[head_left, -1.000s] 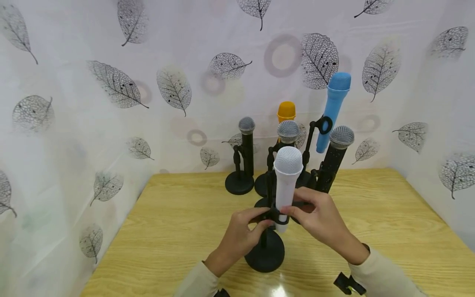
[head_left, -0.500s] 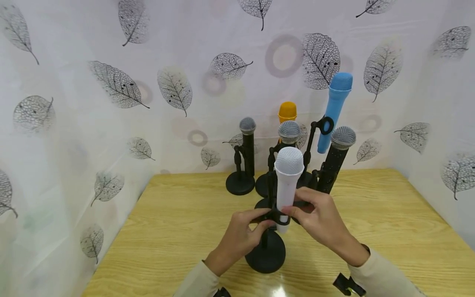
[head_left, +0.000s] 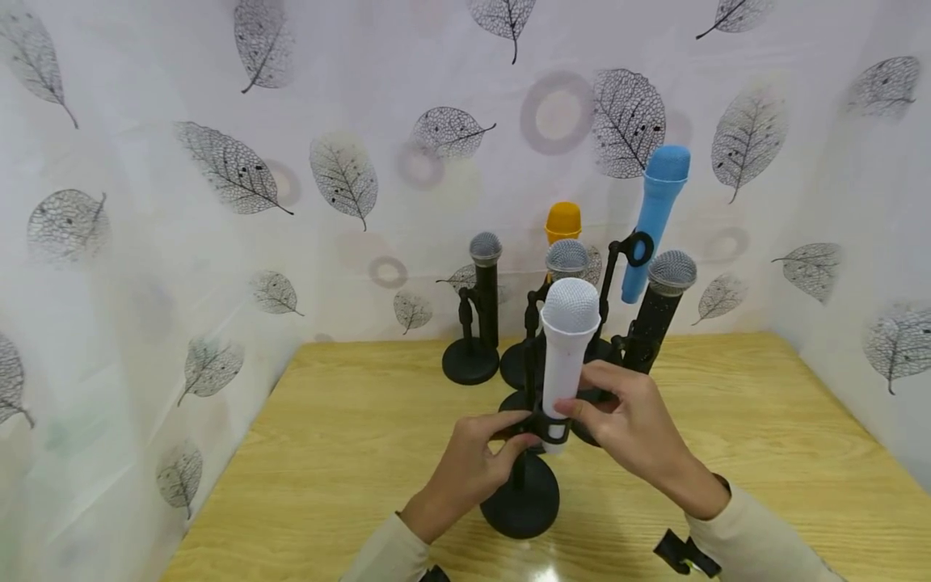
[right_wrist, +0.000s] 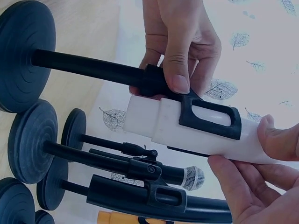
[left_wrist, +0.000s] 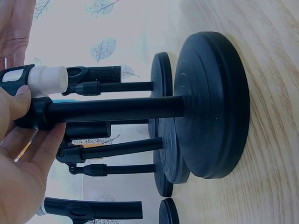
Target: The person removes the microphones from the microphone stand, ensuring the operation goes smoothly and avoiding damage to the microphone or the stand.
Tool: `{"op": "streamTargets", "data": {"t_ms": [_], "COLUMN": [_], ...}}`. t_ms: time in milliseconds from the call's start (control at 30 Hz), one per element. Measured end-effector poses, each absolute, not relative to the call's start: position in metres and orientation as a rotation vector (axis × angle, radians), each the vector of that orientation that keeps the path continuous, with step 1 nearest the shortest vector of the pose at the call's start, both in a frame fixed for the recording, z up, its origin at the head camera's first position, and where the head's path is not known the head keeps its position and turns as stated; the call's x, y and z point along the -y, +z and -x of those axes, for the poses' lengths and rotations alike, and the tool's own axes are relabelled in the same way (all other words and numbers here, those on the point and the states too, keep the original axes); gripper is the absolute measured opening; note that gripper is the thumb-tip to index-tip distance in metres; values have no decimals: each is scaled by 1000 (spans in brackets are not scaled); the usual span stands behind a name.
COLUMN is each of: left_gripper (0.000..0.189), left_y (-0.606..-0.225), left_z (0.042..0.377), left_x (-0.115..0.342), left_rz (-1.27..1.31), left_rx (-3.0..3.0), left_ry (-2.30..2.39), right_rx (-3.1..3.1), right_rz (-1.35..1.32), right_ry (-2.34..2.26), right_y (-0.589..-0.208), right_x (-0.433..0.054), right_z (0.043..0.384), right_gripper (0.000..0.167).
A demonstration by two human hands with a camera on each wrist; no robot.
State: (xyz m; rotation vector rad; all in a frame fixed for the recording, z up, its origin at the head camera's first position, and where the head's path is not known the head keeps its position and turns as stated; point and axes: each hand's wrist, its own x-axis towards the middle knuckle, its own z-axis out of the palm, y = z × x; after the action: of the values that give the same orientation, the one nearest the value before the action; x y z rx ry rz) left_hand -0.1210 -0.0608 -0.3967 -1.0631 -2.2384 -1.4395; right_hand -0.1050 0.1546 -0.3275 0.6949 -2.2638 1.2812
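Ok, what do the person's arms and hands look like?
The left sleeve and right sleeve are pale beige; the left hand and right hand are gloveless. A black fitting sits by the right sleeve, and part of a second fitting shows by the left.

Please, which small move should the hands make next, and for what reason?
Probably the right hand should slide the white microphone a little deeper through its black clip while the left hand steadies the front stand: the clip surrounds the microphone's lower part, whereas the blue microphone is held nearer its middle.
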Motion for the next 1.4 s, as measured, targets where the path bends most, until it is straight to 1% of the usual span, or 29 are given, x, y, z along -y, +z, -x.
{"op": "streamTargets", "data": {"t_ms": [400,1200,1400], "left_gripper": [24,25,26], "left_y": [-399,-399,-399], "left_z": [121,120,120], "left_x": [62,62,62], "left_rz": [1067,1054,1042], "left_rx": [2219,2241,2245], "left_ry": [-1416,-1419,-1403], "right_rx": [2272,2233,2161], "right_rz": [-681,-671,-683], "right_ry": [1313,1283,1274], "right_y": [-316,-293,-288], "right_x": [-155,-162,-167], "right_z": [105,101,100], "right_gripper": [20,20,28]}}
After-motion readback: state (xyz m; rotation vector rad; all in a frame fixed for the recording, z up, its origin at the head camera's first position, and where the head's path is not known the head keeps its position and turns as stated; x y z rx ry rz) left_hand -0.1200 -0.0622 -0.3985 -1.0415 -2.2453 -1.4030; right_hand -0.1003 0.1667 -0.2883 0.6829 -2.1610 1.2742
